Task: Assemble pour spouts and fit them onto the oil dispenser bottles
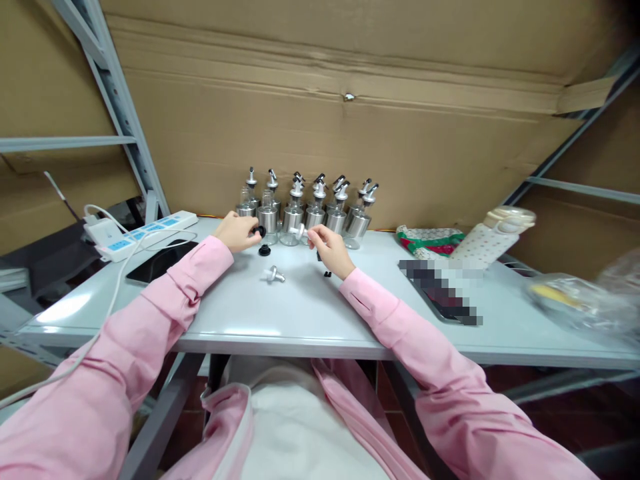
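My left hand (236, 231) is closed on a black ring-shaped stopper (260, 231), in front of the bottles. Between the fingertips of my right hand (331, 249) is a pale and silver pour spout (299, 232). A second black stopper (265, 251) lies on the table between the hands. Nearer to me rests another silver pour spout (275, 274) on its side. Small black pieces (327, 274) lie below my right hand, which partly hides them. Behind both hands stand several glass and steel bottles (315, 217), most topped with spouts; the front left ones have bare necks.
On the left are a power strip (145, 235) with a white cable and a dark phone (163, 261). To the right lie another phone (440, 293), a patterned cloth (430, 241), a tilted tumbler (493, 233) and a plastic-wrapped bowl (565, 300). Cardboard (350, 133) walls the back.
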Motion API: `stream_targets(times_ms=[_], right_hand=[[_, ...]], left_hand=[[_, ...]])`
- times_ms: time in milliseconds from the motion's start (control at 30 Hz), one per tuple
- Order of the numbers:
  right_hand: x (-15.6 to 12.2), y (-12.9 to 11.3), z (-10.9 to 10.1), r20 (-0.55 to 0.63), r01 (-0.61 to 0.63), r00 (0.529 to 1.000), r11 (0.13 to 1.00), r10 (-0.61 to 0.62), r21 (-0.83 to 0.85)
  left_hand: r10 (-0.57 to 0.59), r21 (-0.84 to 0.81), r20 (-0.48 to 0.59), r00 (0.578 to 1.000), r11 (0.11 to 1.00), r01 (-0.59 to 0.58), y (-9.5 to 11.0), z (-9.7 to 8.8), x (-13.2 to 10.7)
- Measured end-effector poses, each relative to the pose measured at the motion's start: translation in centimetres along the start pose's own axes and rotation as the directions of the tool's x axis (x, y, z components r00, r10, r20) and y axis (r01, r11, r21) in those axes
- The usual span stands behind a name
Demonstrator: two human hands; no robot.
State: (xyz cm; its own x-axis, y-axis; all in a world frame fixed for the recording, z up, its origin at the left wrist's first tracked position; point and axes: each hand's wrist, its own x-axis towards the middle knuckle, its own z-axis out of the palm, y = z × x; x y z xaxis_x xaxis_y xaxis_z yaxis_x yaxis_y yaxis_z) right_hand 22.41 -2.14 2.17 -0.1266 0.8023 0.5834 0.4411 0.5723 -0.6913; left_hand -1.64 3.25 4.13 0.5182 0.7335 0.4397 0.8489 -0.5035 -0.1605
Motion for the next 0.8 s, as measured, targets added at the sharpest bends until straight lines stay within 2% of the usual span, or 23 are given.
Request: stream_targets(times_ms=[100, 200, 333, 533, 700, 800], right_hand=[[-0.1, -0.2, 0.2, 0.011, 0.019, 1.000, 1.000, -0.019, 0.007], [-0.1, -0.3, 0.2, 0.014, 0.029, 0.999, 1.000, -0.029, 0.005], [0.0, -0.4, 0.2, 0.003, 0.030, 1.000, 1.000, -0.030, -0.009], [-0.2, -0.7, 0.2, 0.007, 0.028, 1.000, 1.000, -0.028, -0.007], [-0.2, -0.6, 0.2, 0.011, 0.029, 1.000, 0.999, -0.028, -0.034], [-0.1, -0.2, 0.2, 0.032, 0.096, 0.995, 0.995, -0.095, -0.040]], left_hand=[[-0.013, 0.079, 0.256, 0.967, 0.997, -0.008, -0.1, 0.8, -0.1], [-0.046, 0.109, 0.364, 0.930, 0.994, 0.006, -0.1, 1.2, -0.2], [-0.049, 0.110, 0.365, 0.930, 0.994, 0.009, -0.2, 1.5, -0.2], [-0.074, 0.139, 0.312, 0.947, 0.990, 0.032, -0.7, 2.0, -0.2], [0.015, 0.092, 0.246, 0.969, 0.995, -0.039, -1.1, 2.6, -0.1], [0.061, 0.080, 0.227, 0.972, 0.993, -0.081, -1.0, 2.4, 0.0]])
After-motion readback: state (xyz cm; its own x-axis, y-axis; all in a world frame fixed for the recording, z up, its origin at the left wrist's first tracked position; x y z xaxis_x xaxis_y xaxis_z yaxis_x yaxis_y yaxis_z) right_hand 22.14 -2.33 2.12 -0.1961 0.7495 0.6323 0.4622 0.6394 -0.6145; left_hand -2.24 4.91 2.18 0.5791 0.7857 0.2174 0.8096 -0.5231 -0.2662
